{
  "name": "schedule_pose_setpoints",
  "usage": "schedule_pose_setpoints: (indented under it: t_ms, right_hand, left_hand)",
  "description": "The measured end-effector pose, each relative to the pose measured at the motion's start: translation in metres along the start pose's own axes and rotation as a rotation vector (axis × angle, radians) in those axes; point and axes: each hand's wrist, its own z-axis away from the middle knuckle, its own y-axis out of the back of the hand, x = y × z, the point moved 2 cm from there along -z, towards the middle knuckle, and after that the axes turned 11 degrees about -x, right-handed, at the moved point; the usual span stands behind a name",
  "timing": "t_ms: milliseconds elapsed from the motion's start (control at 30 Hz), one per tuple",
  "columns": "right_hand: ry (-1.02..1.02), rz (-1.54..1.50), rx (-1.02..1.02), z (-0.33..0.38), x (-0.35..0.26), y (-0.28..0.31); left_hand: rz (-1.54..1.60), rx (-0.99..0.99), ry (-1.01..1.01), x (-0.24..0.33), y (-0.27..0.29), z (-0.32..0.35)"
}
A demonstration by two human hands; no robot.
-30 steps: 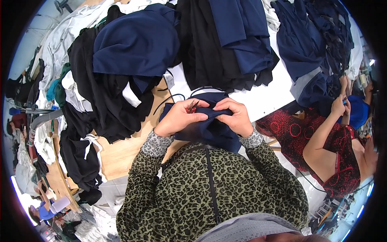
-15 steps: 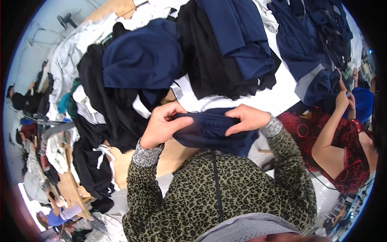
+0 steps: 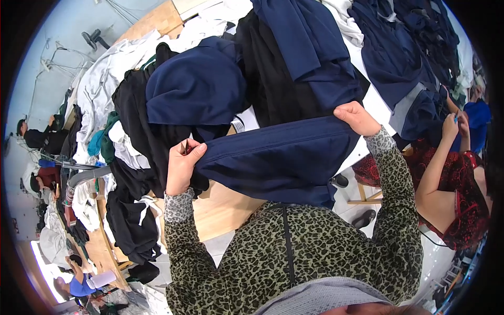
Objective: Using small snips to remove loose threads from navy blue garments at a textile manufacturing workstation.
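Note:
A navy blue garment (image 3: 278, 157) with a seamed band along its top edge is held up before my chest, pulled taut between my two hands. My left hand (image 3: 180, 168) is closed on the band's left end, thumb on top; a small dark pointed thing shows at its fingers, too small to name. At the band's right end my right hand (image 3: 361, 121) is closed, pinching the cloth with the thumb. The right end sits higher than the left. Below the band the loose cloth hangs down toward my patterned jacket, and its lower part is bunched.
Beyond my hands lie a rounded navy cloth heap (image 3: 197, 86) and a stack of black and navy garments (image 3: 310, 52). Black clothing (image 3: 131, 220) hangs at left by the wooden tabletop (image 3: 223, 207). On the right sits a person in red-patterned clothing (image 3: 446, 184), handling navy cloth.
My hands have moved apart, the right one up and rightward, the left one leftward. The garment's band, gathered before, is now stretched out flat between them.

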Motion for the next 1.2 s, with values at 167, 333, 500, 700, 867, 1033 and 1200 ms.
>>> schedule_pose_setpoints:
  t_ms: [167,333,500,700,867,1033,1200]
  right_hand:
    - [-0.058,0.013,0.186,0.012,0.013,0.005]
    - [-0.084,0.057,0.251,0.022,0.028,0.013]
    - [-0.146,0.045,0.319,0.027,0.039,0.011]
    - [-0.16,0.047,0.239,0.028,0.036,0.01]
    - [-0.074,0.172,0.045,0.004,0.005,-0.011]
    - [0.127,0.074,-0.157,-0.025,-0.033,-0.046]
    - [0.28,0.34,-0.244,-0.043,-0.097,-0.069]
  left_hand:
    - [-0.022,-0.038,0.032,-0.013,-0.007,-0.01]
    - [0.0,-0.083,0.004,-0.024,-0.015,-0.011]
    - [0.017,-0.109,0.078,-0.027,-0.023,-0.011]
    - [0.095,-0.143,0.085,-0.032,-0.028,-0.012]
    - [-0.065,-0.081,-0.025,-0.043,-0.021,-0.018]
    - [-1.011,-0.136,-0.383,-0.023,-0.042,-0.038]
    - [-0.194,-0.61,-0.604,-0.002,-0.106,-0.055]
